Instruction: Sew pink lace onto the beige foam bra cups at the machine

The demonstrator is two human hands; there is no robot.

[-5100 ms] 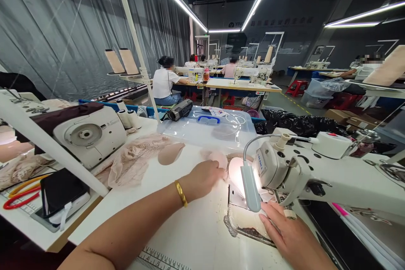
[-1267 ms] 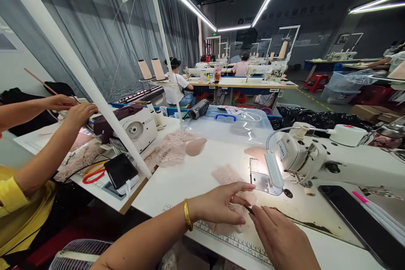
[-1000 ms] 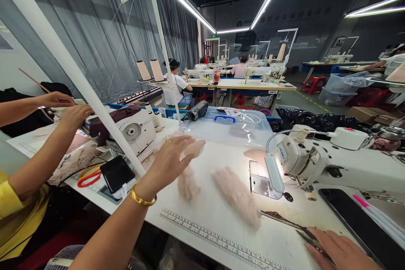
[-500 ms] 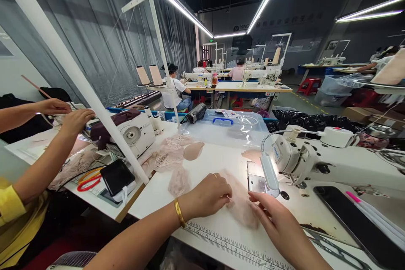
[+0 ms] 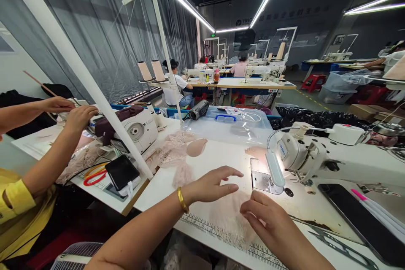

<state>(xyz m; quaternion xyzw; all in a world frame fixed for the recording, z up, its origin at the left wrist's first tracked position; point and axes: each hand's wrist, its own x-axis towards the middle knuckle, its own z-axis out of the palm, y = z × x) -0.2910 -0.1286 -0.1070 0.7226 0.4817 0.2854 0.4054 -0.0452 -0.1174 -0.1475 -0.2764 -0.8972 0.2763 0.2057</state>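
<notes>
A sheer pale pink lace piece [image 5: 229,219] lies spread at the front of the white table, draped over the printed ruler. My right hand [image 5: 268,219] pinches its upper right edge between thumb and fingers. Just above the lace, my left hand [image 5: 211,185], with a gold bangle at the wrist, has its fingers apart and holds nothing. Beyond both hands is the metal needle plate [image 5: 264,182] of a sewing machine [image 5: 291,152], lit by a small lamp [image 5: 274,171].
Left of my hands lie more lace pieces [image 5: 174,147] and a beige cup-shaped piece [image 5: 196,147]. A black phone [image 5: 357,223] and scissors [image 5: 341,247] are at right. A clear plastic box [image 5: 228,128] stands behind. A co-worker's hands [image 5: 79,116] are at another machine [image 5: 137,128], left.
My left hand has let go of the lace and opened. The lace has come nearer the front edge and spread out over the ruler. My right hand has shifted slightly with it.
</notes>
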